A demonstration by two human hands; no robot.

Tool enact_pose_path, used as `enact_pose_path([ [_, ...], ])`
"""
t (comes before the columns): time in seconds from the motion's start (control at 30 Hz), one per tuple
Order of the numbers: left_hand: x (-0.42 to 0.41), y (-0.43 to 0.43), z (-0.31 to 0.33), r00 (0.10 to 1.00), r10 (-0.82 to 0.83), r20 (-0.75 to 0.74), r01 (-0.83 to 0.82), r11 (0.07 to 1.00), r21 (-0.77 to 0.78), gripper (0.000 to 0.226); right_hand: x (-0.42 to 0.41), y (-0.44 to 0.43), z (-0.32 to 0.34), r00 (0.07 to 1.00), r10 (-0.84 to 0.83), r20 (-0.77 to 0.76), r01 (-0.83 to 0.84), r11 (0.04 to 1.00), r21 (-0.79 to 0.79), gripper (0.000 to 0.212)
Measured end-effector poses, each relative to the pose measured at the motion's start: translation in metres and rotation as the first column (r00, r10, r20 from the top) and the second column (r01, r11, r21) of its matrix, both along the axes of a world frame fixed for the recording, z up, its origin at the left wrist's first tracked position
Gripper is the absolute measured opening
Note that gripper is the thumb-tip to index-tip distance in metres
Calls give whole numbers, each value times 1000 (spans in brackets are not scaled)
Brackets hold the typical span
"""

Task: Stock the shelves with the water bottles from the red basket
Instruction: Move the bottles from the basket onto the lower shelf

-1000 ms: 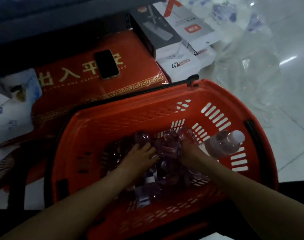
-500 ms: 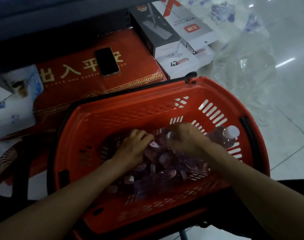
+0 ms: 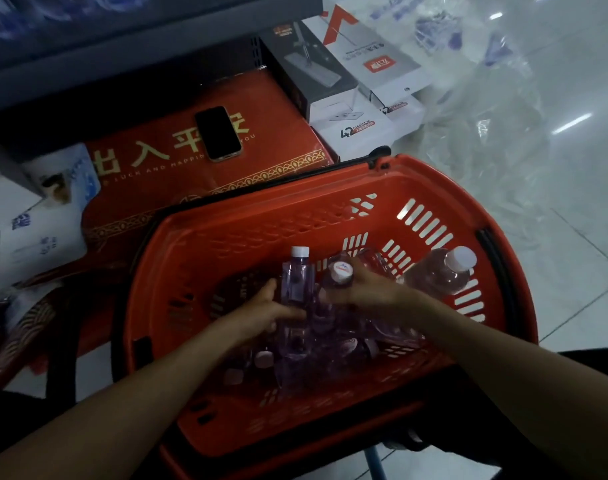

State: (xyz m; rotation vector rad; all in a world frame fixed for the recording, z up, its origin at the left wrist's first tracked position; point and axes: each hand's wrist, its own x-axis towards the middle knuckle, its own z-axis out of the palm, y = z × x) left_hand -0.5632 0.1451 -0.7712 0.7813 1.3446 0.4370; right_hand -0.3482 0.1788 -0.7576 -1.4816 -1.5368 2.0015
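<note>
Both hands are down in the red basket (image 3: 254, 237): my left hand (image 3: 264, 311) fingers wrap a square bottle (image 3: 295, 289) pointing toward twelve o'clock, my right hand (image 3: 368, 289) closes on a round bottle (image 3: 340, 275), nearer the shelf edge (image 3: 150, 32).

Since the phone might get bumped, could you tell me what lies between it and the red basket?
In the head view, only the red gift box top, which the phone rests on, stretches to the red basket rim.
</note>
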Motion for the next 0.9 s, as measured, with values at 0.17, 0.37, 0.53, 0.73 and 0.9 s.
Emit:
enact_pose_path([
  [0.17,0,1,-17,994,29,-108,-27,999,24,65,0,3,-44,998,-42,54,45,997,-61,104],
  [0.37,3,6,-12,994,108,20,-106,991,-86,36,-1,-3,-16,973,-228,-29,222,966,-133,43],
  [0.53,6,2,-1,982,133,132,-120,987,-104,50,-1,-3,6,931,-356,-83,332,918,-219,22],
  [0.73,3,12,24,935,305,183,-296,952,-74,54,-10,4,33,937,-326,-127,286,922,-260,49],
  [0.9,4,4,66,940,186,287,-181,983,-45,42,-25,9,65,908,-346,-236,244,895,-373,53],
])
